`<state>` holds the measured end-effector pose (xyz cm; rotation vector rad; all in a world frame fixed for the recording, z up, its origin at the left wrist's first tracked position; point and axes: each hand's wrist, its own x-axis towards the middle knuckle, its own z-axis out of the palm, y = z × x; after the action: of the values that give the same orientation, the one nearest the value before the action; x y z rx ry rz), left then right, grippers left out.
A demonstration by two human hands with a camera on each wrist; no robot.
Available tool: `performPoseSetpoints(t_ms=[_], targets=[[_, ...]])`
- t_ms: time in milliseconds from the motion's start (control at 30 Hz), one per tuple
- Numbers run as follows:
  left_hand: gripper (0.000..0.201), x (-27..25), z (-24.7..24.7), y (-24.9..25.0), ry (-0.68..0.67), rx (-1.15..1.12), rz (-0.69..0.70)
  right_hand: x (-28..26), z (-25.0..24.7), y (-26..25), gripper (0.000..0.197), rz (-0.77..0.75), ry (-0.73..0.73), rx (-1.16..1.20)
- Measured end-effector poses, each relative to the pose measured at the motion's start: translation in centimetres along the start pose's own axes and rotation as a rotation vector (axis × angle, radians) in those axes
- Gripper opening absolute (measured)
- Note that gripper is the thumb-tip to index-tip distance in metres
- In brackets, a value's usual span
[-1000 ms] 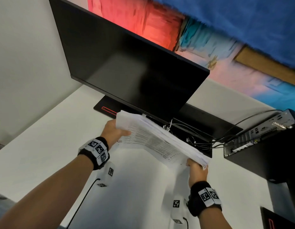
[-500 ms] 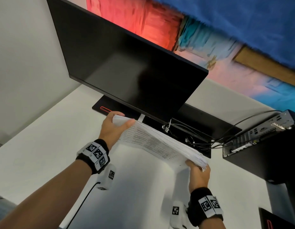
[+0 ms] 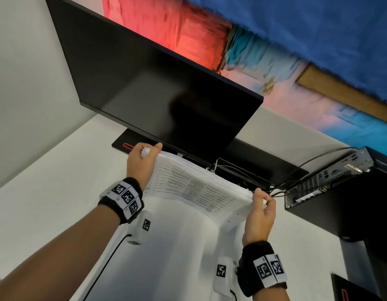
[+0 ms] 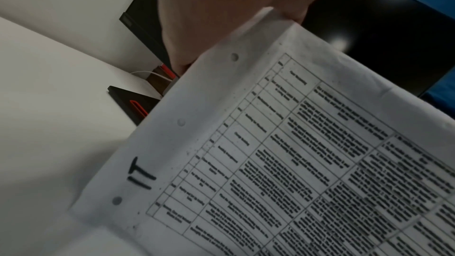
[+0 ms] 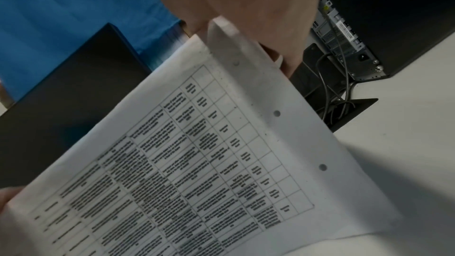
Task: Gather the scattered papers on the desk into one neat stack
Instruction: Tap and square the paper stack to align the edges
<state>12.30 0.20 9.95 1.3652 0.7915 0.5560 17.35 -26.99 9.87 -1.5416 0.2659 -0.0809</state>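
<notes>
A thick stack of printed papers (image 3: 196, 187) with a table of text on the facing sheet stands on its long edge on the white desk (image 3: 47, 192), just in front of the monitor. My left hand (image 3: 142, 161) grips the stack's far left end, thumb over the top corner. At the near right end my right hand (image 3: 260, 205) holds it, fingers curled round the edge. In the left wrist view the punched sheet (image 4: 283, 163) fills the frame under my left hand (image 4: 221, 7). In the right wrist view the sheet (image 5: 197, 163) hangs below my right hand (image 5: 246, 7).
A black monitor (image 3: 157, 88) on a black base (image 3: 127, 144) stands right behind the papers. Cables (image 3: 281, 183) run to a small black computer (image 3: 331, 181) on the right. A dark object (image 3: 353, 290) lies at the desk's near right corner.
The stack has dropped lower toward the desk. My left hand has slid up over its far corner, and my right hand has shifted from under the stack to its end edge.
</notes>
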Motion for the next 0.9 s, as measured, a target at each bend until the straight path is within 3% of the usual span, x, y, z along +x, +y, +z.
performPoseSetpoints(t_ms=[100, 200, 300, 333, 467, 567, 667, 800, 900], targets=[[0.028, 0.3, -0.1, 0.1, 0.018, 0.021, 0.015, 0.7, 0.1, -0.2, 0.025, 0.016, 0.024, -0.006], [0.039, 0.4, -0.5, -0.1, -0.067, -0.051, -0.027, 0.8, -0.2, -0.5, 0.032, 0.042, 0.004, 0.005], [0.041, 0.1, -1.1, -0.9, -0.190, 0.001, -0.050, 0.7, -0.9, 0.3, 0.073, 0.079, -0.080, 0.017], [0.043, 0.0, -1.3, -1.4, -0.213, 0.025, -0.049, 0.4, -1.0, 0.8, 0.076, 0.074, -0.101, -0.005], [0.028, -0.4, -1.6, -3.2, -0.249, 0.064, -0.103, -0.6, -1.5, 2.4, 0.055, 0.096, -0.122, -0.042], [0.019, -0.3, -1.5, -3.5, -0.219, 0.031, -0.143, -1.1, -1.5, 2.2, 0.064, 0.097, -0.203, -0.075], [0.025, -0.1, -1.3, -3.3, -0.188, -0.004, -0.156, -0.4, -1.7, 2.9, 0.076, 0.025, -0.289, -0.288], [0.025, -0.9, 1.0, -3.0, -0.151, -0.046, -0.153, 0.9, -1.7, 3.9, 0.039, 0.122, -0.052, -0.278], [0.026, -1.4, 2.3, -2.3, -0.182, -0.068, -0.126, 1.1, -1.7, 2.7, 0.043, 0.189, 0.067, -0.106]])
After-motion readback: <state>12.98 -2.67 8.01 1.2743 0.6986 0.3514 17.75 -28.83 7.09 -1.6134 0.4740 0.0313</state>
